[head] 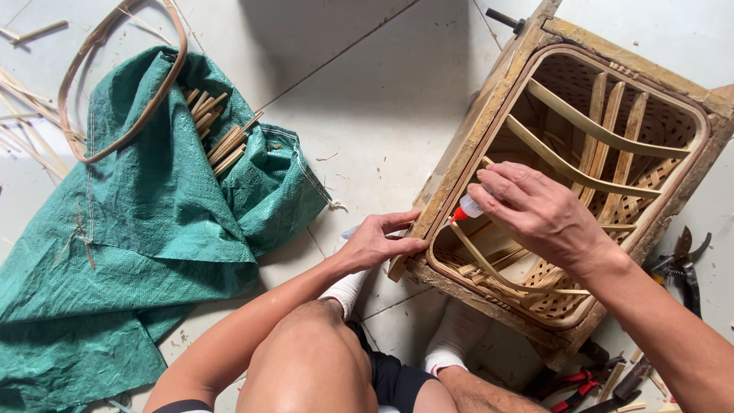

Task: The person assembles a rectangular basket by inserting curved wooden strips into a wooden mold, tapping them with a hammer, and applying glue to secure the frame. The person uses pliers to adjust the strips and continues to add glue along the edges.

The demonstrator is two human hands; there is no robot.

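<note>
A woven bamboo basket (673, 176) sits inside a wooden frame mould (474, 130) on the tiled floor, with curved bamboo ribs across its inside. My right hand (539, 210) holds a small glue bottle (468, 207) with a red nozzle, its tip touching the basket's rim at the near left side. My left hand (376, 241) rests with fingers pressed against the outer edge of the wooden frame, just below that spot. My knee and white socks are below.
A green woven sack (130, 229) lies at the left with a bundle of bamboo sticks (218, 134) and a bent bamboo hoop (126, 76) on it. Loose bamboo strips (23, 122) lie at far left. Shears (684, 264) and red-handled pliers (569, 386) lie at the right.
</note>
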